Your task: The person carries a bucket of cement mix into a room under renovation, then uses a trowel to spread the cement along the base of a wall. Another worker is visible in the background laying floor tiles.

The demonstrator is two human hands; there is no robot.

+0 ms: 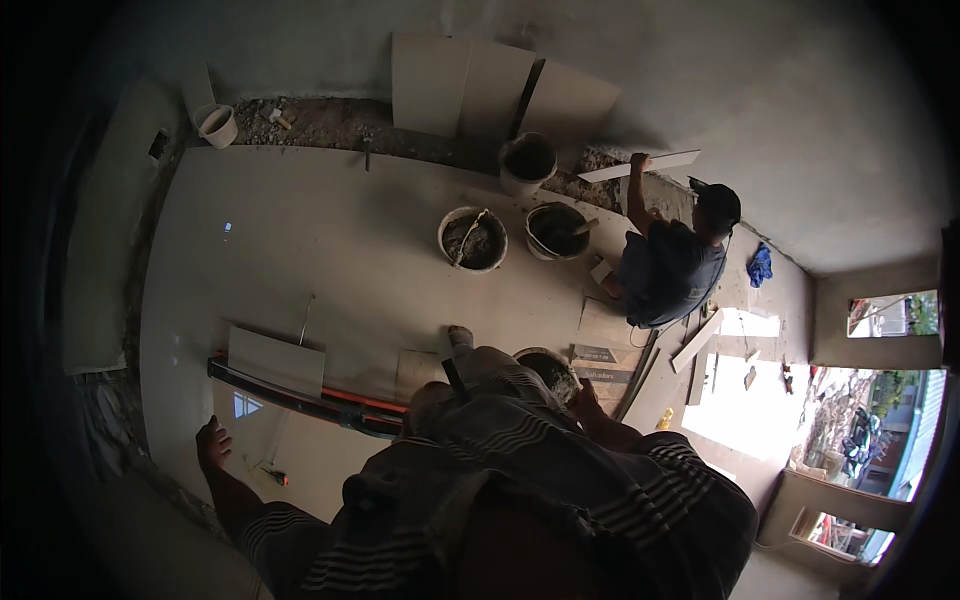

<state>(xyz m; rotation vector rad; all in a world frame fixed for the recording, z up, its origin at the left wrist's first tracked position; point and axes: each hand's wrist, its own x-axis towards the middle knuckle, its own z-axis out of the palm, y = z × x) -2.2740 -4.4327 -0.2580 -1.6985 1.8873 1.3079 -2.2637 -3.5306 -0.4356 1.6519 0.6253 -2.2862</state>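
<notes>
At my right side, my right hand (587, 401) is closed at the rim of a bucket (549, 371) of grey mortar; my body covers part of this bucket. My left hand (213, 443) is stretched out to the left, its fingers loosely apart with nothing in them. Near it, a long tile cutter (300, 395) with dark and orange rails lies on the tiled floor. A pale cut tile (277, 358) rests against the cutter's far side. Below my left hand, a small orange-and-black tool (275, 476) is on the floor.
Ahead stand two buckets of mortar (472, 241) (558, 232) and a darker bucket (527, 163). A co-worker (672, 255) crouches at right, holding a tile strip (640, 166). Large tiles (430, 85) lean on the far wall. Cardboard boxes (605, 375) and tile strips (697, 341) lie at right.
</notes>
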